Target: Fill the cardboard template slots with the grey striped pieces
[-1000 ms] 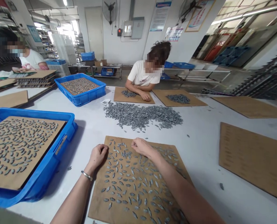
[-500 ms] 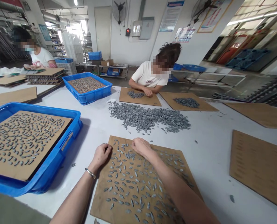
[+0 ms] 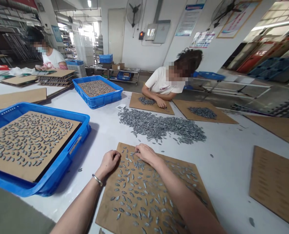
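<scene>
A brown cardboard sheet [image 3: 198,177] lies on the white table in front of me, covered with several small grey leaf-shaped parts [image 3: 137,188] spread apart. My left hand [image 3: 109,161] rests at the sheet's upper left edge, fingers curled in. My right hand [image 3: 145,153] sits on the sheet's top edge, fingers bent down and pinched among the small parts there. What either hand holds is too small to make out. A loose heap of the same grey parts [image 3: 159,125] lies on the table just beyond the sheet.
A blue crate [image 3: 49,182] at my left holds a cardboard sheet of spread parts; another blue crate [image 3: 98,97] stands farther back. Bare cardboard sheets [image 3: 276,185] lie at the right. A person [image 3: 166,84] works across the table, another person [image 3: 49,57] at far left.
The camera has swung left, so everything slid right in view. Both hands stay at the sheet's top edge, the right hand's fingers still working among the parts.
</scene>
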`<state>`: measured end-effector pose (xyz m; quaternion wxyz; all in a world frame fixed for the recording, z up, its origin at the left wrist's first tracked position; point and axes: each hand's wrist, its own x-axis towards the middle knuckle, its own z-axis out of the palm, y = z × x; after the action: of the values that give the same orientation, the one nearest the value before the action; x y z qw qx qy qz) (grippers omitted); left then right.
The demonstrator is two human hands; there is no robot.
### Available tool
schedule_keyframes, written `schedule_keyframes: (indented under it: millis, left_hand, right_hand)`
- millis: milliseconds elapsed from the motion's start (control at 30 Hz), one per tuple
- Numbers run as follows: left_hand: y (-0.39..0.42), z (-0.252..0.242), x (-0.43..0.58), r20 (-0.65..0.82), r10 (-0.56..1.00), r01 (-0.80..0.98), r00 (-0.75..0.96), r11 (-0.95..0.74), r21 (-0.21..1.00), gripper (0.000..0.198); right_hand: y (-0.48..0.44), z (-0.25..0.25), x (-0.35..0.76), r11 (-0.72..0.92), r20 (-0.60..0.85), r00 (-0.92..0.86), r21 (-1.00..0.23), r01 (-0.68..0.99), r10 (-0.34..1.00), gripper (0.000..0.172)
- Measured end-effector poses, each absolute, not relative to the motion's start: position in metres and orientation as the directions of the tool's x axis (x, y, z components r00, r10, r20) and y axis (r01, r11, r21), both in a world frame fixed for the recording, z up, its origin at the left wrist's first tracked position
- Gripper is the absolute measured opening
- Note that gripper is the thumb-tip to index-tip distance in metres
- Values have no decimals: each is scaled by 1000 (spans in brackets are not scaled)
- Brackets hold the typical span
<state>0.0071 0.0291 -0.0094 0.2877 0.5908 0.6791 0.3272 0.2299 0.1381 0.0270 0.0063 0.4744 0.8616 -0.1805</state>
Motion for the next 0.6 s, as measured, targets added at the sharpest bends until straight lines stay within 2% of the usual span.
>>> schedule_keyframes:
  millis: [133,233,333,467,600]
  left_hand:
    - [28,-7,8,2,990,616,-140,85,783,27]
    - [28,-8,9,6,990,612,-138,81,787,27]
    - [29,-10,9,7,990,611,-140,81,787,27]
    - [29,-9,9,-4,990,610,-139,89,788,27]
    - [27,-7,10,-2,991,608,-136,85,790,28]
  right_hand:
    - [142,25,230,493,-163,-562,-328,806,811,8]
    - [146,23,225,504,-71,-553,-330,798,830,9]
    - [146,18,218,542,15,-560,-269,796,829,14]
    - [140,15,215,566,-18,-578,-177,805,816,21]
    - [135,20,218,562,-47,-583,-212,800,811,23]
